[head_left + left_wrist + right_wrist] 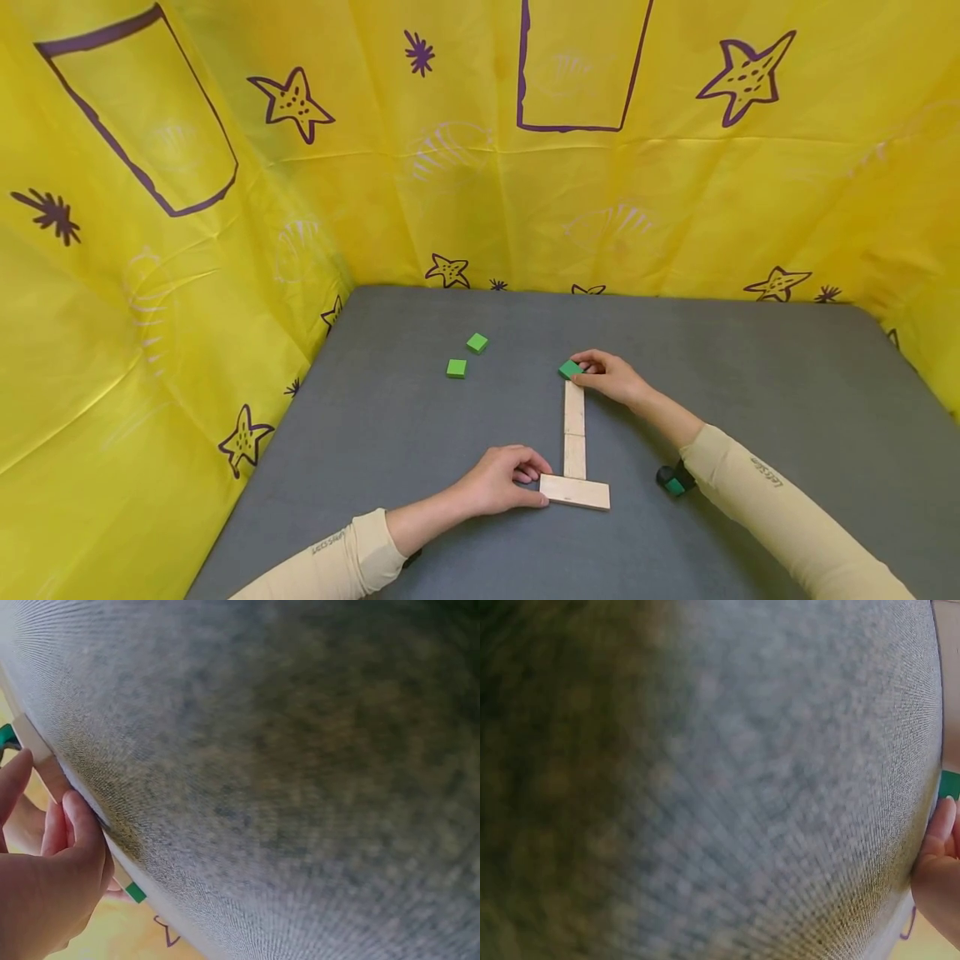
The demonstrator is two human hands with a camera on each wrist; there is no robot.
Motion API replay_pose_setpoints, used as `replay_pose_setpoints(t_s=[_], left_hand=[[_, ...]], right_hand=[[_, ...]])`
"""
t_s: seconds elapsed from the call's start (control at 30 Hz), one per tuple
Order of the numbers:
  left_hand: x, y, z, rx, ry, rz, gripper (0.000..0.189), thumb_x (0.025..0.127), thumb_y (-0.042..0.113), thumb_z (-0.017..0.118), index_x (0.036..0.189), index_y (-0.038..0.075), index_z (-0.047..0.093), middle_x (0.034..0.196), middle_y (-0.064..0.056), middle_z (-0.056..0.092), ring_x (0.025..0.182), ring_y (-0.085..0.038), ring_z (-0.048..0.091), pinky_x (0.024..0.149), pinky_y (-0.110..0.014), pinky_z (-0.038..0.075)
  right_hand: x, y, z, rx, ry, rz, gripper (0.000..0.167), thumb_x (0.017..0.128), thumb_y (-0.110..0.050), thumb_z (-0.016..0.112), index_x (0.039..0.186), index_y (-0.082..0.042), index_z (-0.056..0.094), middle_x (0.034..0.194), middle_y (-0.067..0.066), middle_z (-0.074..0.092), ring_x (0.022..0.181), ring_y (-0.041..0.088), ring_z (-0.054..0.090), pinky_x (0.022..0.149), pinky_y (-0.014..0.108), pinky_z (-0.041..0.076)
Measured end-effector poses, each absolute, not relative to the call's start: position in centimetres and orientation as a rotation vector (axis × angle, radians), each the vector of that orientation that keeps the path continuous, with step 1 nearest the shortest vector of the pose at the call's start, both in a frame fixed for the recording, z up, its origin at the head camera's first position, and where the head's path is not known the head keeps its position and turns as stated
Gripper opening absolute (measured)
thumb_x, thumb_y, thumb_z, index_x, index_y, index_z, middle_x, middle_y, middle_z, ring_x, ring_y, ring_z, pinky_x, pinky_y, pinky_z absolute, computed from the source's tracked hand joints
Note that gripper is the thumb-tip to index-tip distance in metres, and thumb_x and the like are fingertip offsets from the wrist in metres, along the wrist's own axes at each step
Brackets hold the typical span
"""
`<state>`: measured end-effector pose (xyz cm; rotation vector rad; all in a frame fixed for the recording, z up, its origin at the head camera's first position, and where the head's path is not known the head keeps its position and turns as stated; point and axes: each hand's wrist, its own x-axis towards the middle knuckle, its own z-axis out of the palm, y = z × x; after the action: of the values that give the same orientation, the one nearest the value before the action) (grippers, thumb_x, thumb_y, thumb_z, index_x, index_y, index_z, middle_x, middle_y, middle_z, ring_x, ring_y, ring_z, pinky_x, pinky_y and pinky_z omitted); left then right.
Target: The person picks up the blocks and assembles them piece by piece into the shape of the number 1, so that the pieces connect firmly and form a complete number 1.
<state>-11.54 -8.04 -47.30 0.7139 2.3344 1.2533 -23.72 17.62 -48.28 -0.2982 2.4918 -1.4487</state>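
On the grey table, a flat pale wooden block [574, 492] lies crosswise near the front. My left hand [504, 482] grips its left end, thumb at the near edge and fingertips at the far edge. Two more wooden blocks [574, 408] run end to end away from its middle, forming an upside-down T with it. At their far end is a dark green square block [571, 369], pinched between the thumb and fingers of my right hand [611, 377]. The left wrist view catches the gripped wooden block [41, 759] edge-on; the right wrist view shows only a sliver of the green block [949, 784].
Two light green square blocks [456, 368] lie left of the wooden row, toward the back. A black device with a green patch [675, 483] shows under the right sleeve. Yellow cloth [480, 200] with starfish drawings encloses the table's back and sides.
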Motion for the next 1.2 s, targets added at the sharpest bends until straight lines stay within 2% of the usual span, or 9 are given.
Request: replay_pose_setpoints(t_s=[0.27,0.6,0.9,1.2], left_hand=[[-11.6,-8.2,-47.0,0.697,2.307,1.274,0.026,0.078,0.01,0.083,0.101,0.007,0.071,0.09,0.006,0.063,0.082,-0.002,0.059,0.078,-0.017,0.051],[-12.5,-8.5,-46.1,0.662,2.322,1.342,0.027,0.08,0.011,0.08,0.105,0.004,0.071,0.1,-0.006,0.069,0.089,-0.014,0.063,0.082,-0.024,0.052],[-13.9,-8.9,-45.8,0.551,2.347,1.463,0.031,0.082,0.016,0.08,0.109,0.006,0.07,0.105,-0.008,0.069,0.094,-0.021,0.063,0.082,-0.025,0.051],[-15.8,-10.1,-45.1,0.441,2.42,1.547,0.033,0.084,0.021,0.078,0.113,0.008,0.069,0.111,-0.008,0.069,0.096,-0.016,0.064,0.083,-0.027,0.051]], right_hand=[[-23.6,17.4,-48.3,-0.308,2.486,-1.457,0.042,0.091,-0.016,0.069,0.128,0.001,0.058,0.102,0.011,0.058,0.093,0.024,0.049,0.081,0.033,0.041],[-23.8,17.5,-48.8,-0.304,2.496,-1.463,0.043,0.091,-0.018,0.07,0.127,0.002,0.058,0.103,0.011,0.059,0.095,0.023,0.05,0.082,0.032,0.042],[-24.0,17.6,-48.8,-0.307,2.505,-1.452,0.044,0.091,-0.019,0.07,0.128,0.002,0.058,0.104,0.012,0.058,0.096,0.024,0.05,0.083,0.034,0.041],[-23.7,17.6,-48.6,-0.305,2.48,-1.458,0.046,0.092,-0.02,0.069,0.13,0.002,0.056,0.106,0.013,0.057,0.097,0.024,0.049,0.082,0.031,0.041]])
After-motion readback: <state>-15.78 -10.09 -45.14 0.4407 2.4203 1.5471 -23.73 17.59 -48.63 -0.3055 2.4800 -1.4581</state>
